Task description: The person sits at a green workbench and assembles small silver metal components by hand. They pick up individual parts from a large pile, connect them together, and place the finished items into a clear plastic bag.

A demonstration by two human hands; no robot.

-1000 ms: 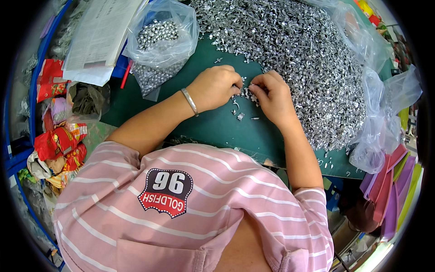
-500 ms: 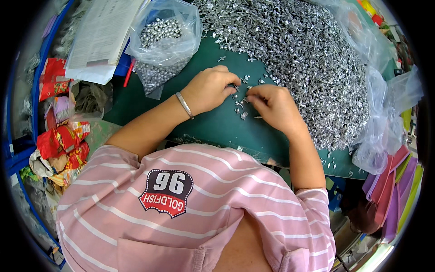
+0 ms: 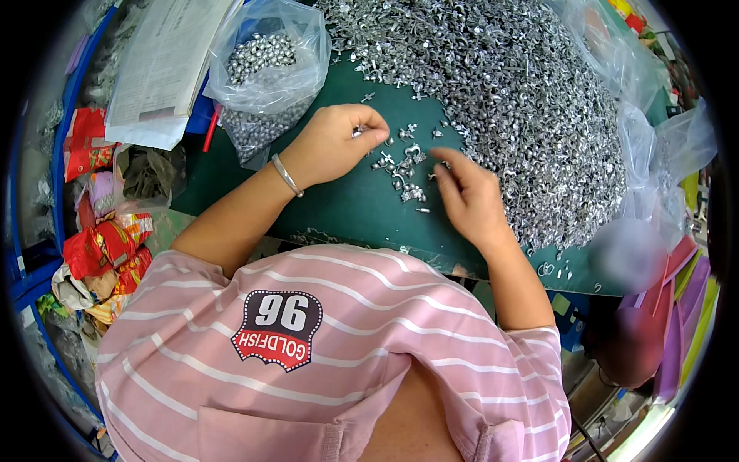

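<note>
My left hand (image 3: 332, 145), with a silver bangle (image 3: 287, 176) on its wrist, is curled closed over the table. A bit of small silver metal piece shows at its pinched thumb and finger; its shape is mostly hidden. Between my hands lies a loose cluster of small silver metal pieces (image 3: 408, 165), some curved, one bead-covered. My right hand (image 3: 469, 192) hovers just right of this cluster, thumb and forefinger apart, nothing seen between them. Beyond it spreads a large heap of similar silver pieces (image 3: 493, 85). A cross-shaped piece (image 3: 368, 97) lies alone past my left hand.
A clear plastic bag of round silver beads (image 3: 265, 61) stands at the far left of the green table (image 3: 346, 208). Beside it are a red pen (image 3: 210, 131) and papers (image 3: 158, 73). Plastic sheeting (image 3: 643, 154) edges the heap; a blurred round shape (image 3: 630, 258) appears at right.
My hands have moved apart, the left leftward and the right slightly down, its fingers parting. More of the cluster between them shows. A blurred shape has appeared at the right edge.
</note>
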